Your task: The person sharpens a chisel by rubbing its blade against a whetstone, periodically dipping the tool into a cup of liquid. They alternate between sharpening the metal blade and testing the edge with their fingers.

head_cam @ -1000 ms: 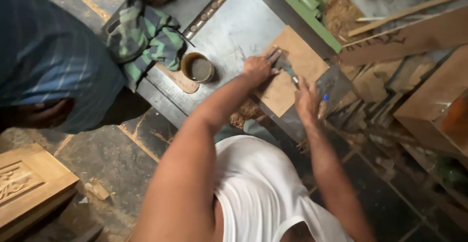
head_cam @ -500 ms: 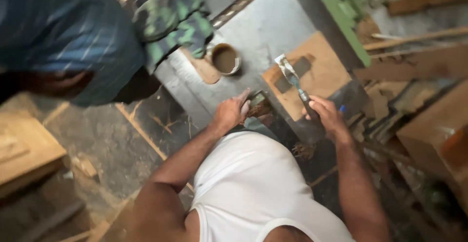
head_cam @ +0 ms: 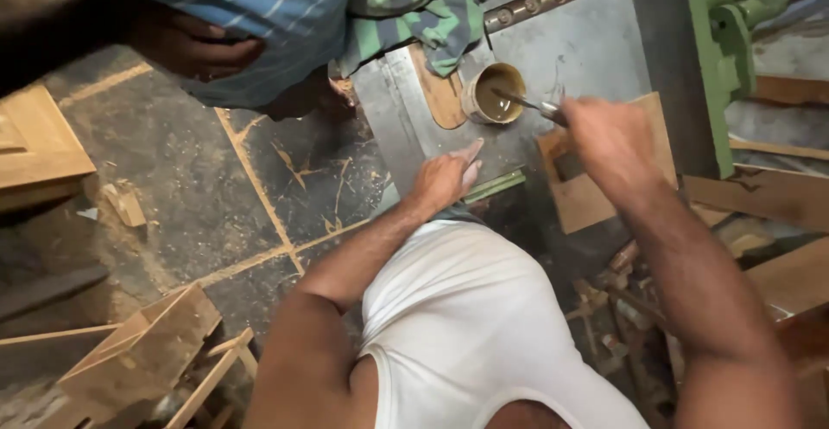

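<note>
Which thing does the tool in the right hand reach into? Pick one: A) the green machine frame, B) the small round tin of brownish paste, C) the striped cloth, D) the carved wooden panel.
B: the right hand holds a thin metal tool whose tip dips into the small round tin on the grey table.

Grey table top (head_cam: 596,44) lies open at upper centre; tin cup (head_cam: 494,92), wood panel (head_cam: 596,191) (centre right) crowd it.

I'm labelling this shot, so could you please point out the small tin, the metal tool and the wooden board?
small tin (head_cam: 480,94), head view, left rim.
metal tool (head_cam: 528,103), head view, shaft.
wooden board (head_cam: 584,204), head view, lower face.
</note>
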